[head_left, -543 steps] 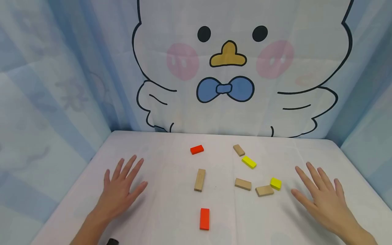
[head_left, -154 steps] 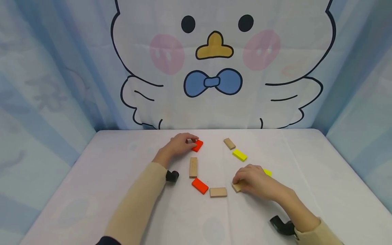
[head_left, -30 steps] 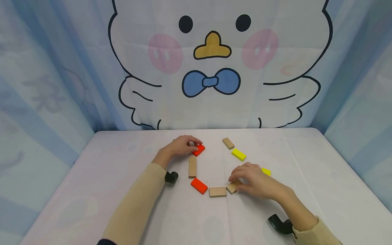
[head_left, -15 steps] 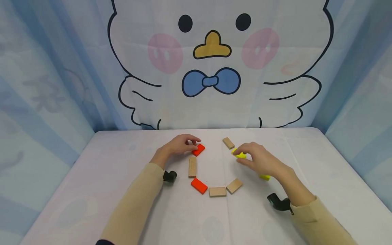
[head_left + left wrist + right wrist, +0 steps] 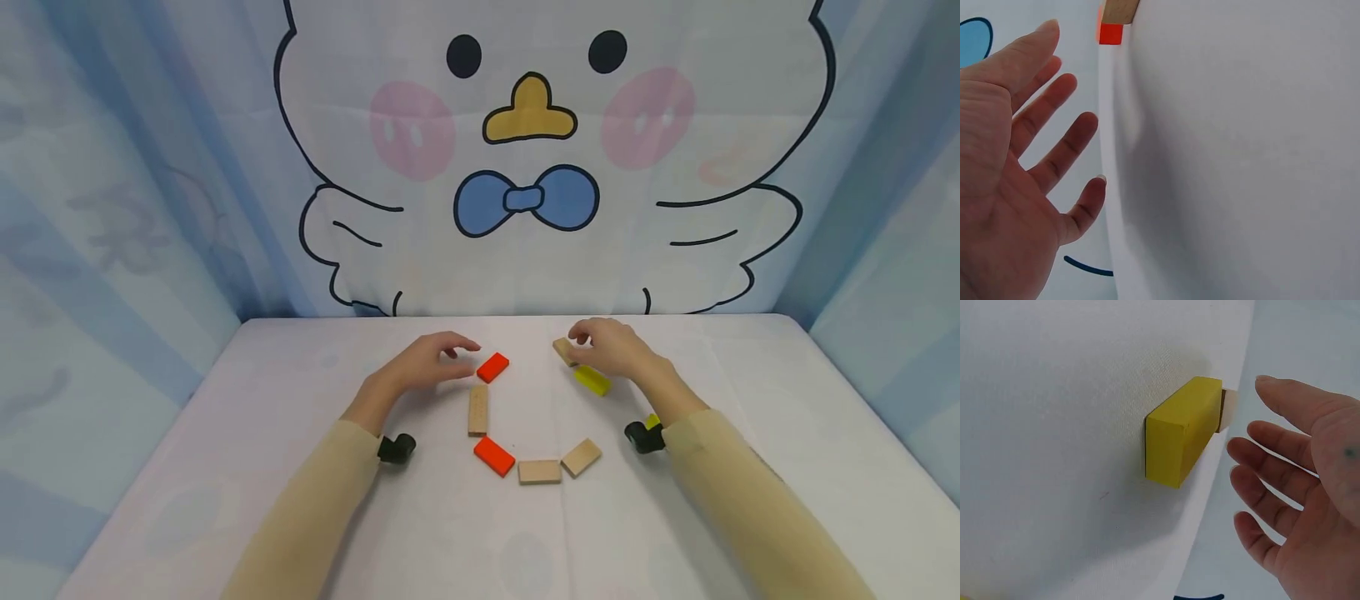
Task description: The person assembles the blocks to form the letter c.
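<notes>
From the head view the right hand (image 5: 611, 348) is seen touching a small tan wooden block (image 5: 562, 351) on the desk (image 5: 300, 467); its wrist view shows a spread, empty grip beside a yellow rectangular block (image 5: 1183, 431). Left hand (image 5: 423, 367) spread too.

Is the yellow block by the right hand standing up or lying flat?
Lying flat. The yellow block rests on its broad face on the white table.

The head camera looks forward and down from the near edge of the white table (image 5: 300, 517) toward its far edge. The left wrist camera sits very close behind the left hand (image 5: 1004, 187), low over the table. The right wrist camera sits close behind the right hand (image 5: 1310, 506). It shares the yellow wooden block (image 5: 1182, 431) (image 5: 592, 381) with the head view.
</notes>
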Action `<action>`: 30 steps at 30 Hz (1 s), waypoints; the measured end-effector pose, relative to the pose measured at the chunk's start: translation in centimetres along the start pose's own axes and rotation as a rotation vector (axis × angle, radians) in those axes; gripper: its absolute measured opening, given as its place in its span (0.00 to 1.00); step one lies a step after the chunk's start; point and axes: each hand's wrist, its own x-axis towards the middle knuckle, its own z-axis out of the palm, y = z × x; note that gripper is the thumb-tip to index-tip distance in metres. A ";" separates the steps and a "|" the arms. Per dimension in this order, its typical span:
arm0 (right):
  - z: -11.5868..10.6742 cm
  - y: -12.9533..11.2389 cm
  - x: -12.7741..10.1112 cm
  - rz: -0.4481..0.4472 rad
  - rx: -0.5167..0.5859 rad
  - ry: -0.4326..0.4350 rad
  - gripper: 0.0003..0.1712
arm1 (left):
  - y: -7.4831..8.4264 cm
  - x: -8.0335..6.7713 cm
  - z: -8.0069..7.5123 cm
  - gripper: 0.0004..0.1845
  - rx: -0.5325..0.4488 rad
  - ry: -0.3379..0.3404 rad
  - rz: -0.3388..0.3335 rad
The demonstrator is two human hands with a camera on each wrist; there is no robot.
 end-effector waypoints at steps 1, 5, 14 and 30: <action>0.0 -0.1 0.2 0.008 -0.009 -0.007 0.22 | 0.0 -0.3 0.0 0.22 0.003 0.000 0.002; 0.1 -0.3 0.8 0.023 -0.017 -0.027 0.22 | 0.0 -1.3 0.0 0.23 0.021 0.000 0.026; 0.7 -0.2 1.5 0.043 -0.037 -0.021 0.21 | 0.3 -3.1 0.5 0.24 0.067 -0.013 0.102; 1.8 -1.8 2.2 -0.039 -0.021 -0.023 0.14 | 1.0 -4.3 1.4 0.24 0.222 -0.032 0.182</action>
